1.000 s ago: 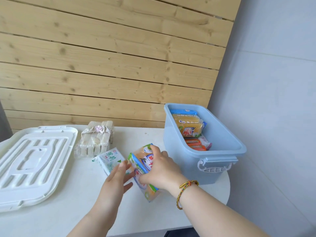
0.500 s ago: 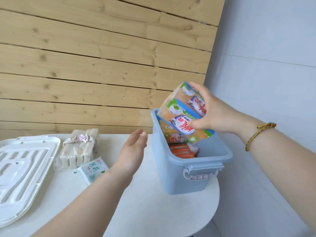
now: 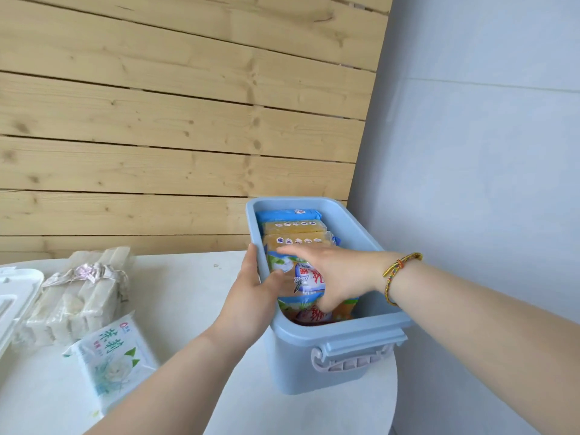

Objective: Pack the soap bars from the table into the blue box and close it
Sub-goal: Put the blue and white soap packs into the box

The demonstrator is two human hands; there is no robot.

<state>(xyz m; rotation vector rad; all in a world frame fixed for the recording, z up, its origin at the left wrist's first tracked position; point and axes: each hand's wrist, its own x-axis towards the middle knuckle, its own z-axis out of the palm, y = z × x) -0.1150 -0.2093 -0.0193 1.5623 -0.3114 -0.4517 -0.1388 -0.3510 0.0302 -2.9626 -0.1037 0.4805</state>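
Observation:
The blue box (image 3: 295, 368) stands on the right end of the white table (image 3: 188, 296). My right hand (image 3: 345, 274) reaches down into it and holds a colourful soap pack (image 3: 306, 282) over the packs inside. My left hand (image 3: 251, 296) grips the box's left rim, with the thumb over the edge. A blue soap pack (image 3: 288, 213) and yellow soap packs (image 3: 295, 228) lie at the far end of the box. On the table remain a clear-wrapped bundle of white soap bars (image 3: 81, 299) and a white-and-green soap pack (image 3: 116, 356).
The white box lid (image 3: 15, 296) lies at the table's far left, partly out of view. A wooden slat wall runs behind the table, and a grey wall stands close to the right of the box. The table's rounded edge is just beyond the box.
My right hand has lowered the colourful soap pack from above the box down into it. My left hand has moved from mid-air to grip the box's left rim.

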